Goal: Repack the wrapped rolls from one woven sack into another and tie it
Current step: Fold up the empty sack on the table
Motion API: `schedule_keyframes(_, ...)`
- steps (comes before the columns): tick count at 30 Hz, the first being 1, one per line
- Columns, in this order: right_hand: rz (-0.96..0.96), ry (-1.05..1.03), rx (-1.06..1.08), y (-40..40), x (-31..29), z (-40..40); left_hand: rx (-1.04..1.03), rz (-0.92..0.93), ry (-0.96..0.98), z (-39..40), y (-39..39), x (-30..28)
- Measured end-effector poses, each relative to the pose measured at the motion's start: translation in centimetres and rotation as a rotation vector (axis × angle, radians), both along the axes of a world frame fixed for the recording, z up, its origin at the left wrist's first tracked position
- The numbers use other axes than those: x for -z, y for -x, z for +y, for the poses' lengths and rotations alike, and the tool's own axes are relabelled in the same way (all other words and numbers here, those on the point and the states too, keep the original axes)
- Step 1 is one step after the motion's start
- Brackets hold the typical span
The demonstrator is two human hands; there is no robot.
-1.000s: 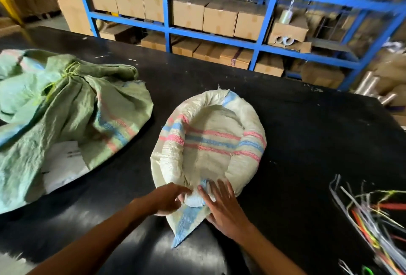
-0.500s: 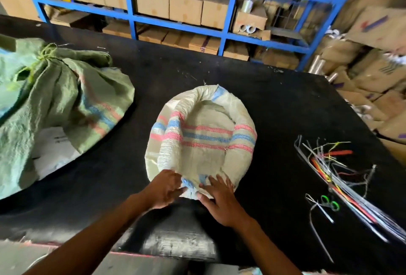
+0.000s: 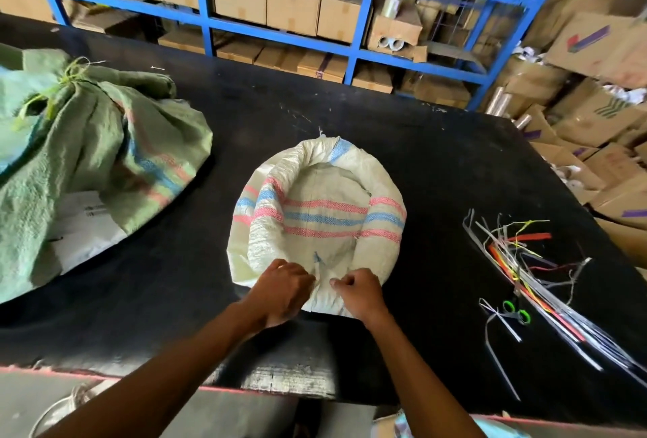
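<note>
A cream woven sack with pink and blue stripes lies in the middle of the black table, its rim rolled down into a thick ring. My left hand and my right hand both grip the near part of that rolled rim, fingers curled into the fabric, a small gap between them. A green woven sack lies bulging on the left, its neck tied with a green string. No wrapped rolls show inside the cream sack.
A bundle of coloured plastic ties and green-handled scissors lie at the right of the table. A white paper sticks out under the green sack. Blue shelving with cardboard boxes stands behind; more boxes pile at the right.
My right hand went from lying flat on the near rim to gripping it. The sack's near flap has been rolled in. The camera pulled back and turned right.
</note>
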State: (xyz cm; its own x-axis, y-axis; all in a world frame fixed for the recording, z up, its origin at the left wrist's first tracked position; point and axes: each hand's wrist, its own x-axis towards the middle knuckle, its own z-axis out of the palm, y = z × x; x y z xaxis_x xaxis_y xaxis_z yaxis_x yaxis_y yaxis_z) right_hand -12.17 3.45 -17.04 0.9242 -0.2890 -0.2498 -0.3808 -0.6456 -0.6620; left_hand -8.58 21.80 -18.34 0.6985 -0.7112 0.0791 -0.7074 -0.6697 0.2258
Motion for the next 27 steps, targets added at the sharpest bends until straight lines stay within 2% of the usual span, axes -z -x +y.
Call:
schedule_keyframes(1,0.027,-0.009,-0.01,-0.1,-0.4,0.1,0.008,0.079,-0.026,0.8,0.1,0.6)
schedule_keyframes(3,0.013,0.046,-0.094,0.0,-0.8,0.1,-0.002,0.083,-0.002,1.4,0.0,1.7)
schedule_keyframes(6,-0.134,0.186,-0.318,0.9,-0.4,0.1,-0.047,0.056,0.005,0.3,-0.7,1.6)
schedule_keyframes(9,-0.256,0.331,-0.491,2.6,1.7,0.1,-0.13,0.177,-0.032,-1.1,-2.5,0.6)
schedule_keyframes(12,-0.3,0.476,-0.471,2.6,3.5,-0.1,-0.13,0.294,-0.068,-1.7,-4.0,0.0)
schedule_keyframes(13,-0.325,0.521,-0.451,2.2,3.7,0.1,-0.124,0.282,-0.057,-1.7,-4.2,0.1)
schedule_keyframes(16,-0.378,0.591,-0.368,-0.1,3.0,0.4,-0.058,-0.063,0.088,-1.2,-4.3,0.7)
schedule_keyframes(18,-0.347,0.581,-0.325,-1.8,2.7,-0.1,-0.047,-0.135,0.154,-0.7,-3.8,1.3)
schedule_keyframes(20,-0.306,0.536,-0.321,-3.4,2.6,-0.5,-0.061,-0.113,0.155,-0.4,-3.1,2.1)
schedule_keyframes(24,-0.149,0.437,-0.355,-6.2,3.1,-0.7,-0.215,0.101,0.16,-1.2,-4.6,2.0)
schedule_keyframes(25,-0.154,0.444,-0.331,-6.5,3.2,-0.7,-0.246,0.131,0.142,-1.6,-5.2,1.8)
schedule_keyframes(27,-0.316,0.499,-0.325,-6.6,3.3,-0.9,-0.314,0.201,0.072,-2.6,-6.6,1.5)
